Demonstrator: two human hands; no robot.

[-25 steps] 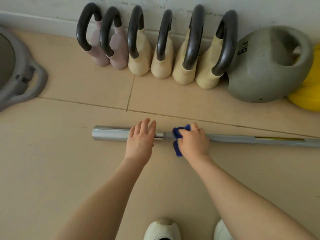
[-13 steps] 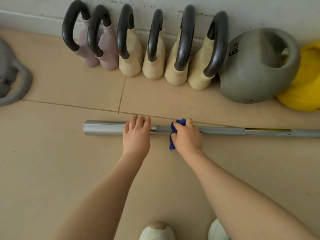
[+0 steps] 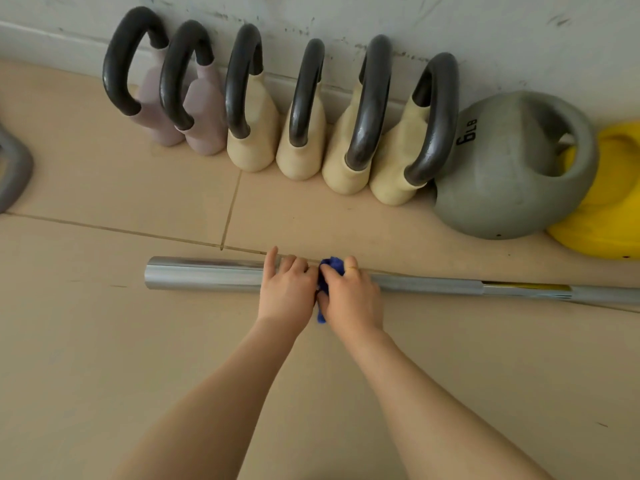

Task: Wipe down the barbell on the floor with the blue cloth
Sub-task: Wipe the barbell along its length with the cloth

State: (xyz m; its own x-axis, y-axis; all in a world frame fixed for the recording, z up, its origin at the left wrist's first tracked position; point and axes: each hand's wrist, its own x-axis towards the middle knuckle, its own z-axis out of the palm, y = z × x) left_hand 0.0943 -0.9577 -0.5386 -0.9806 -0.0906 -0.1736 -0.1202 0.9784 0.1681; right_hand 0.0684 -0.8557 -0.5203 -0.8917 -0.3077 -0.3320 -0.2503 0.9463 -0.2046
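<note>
A silver barbell (image 3: 204, 274) lies across the tan floor tiles, its thick sleeve at the left and its thinner shaft running off the right edge. My left hand (image 3: 288, 292) rests on top of the bar where the sleeve ends, fingers curled over it. My right hand (image 3: 351, 299) is pressed against the left hand and wraps the blue cloth (image 3: 330, 266) around the shaft. Only small folds of the cloth show above and below my fingers.
Several kettlebells with dark handles (image 3: 304, 109) stand in a row against the wall behind the bar. A grey kettlebell (image 3: 502, 174) and a yellow one (image 3: 609, 216) lie at the right. A grey object (image 3: 14, 171) pokes in at the left edge.
My right hand has slid the cloth leftward along the shaft until it meets my left hand. The view has shifted slightly.
</note>
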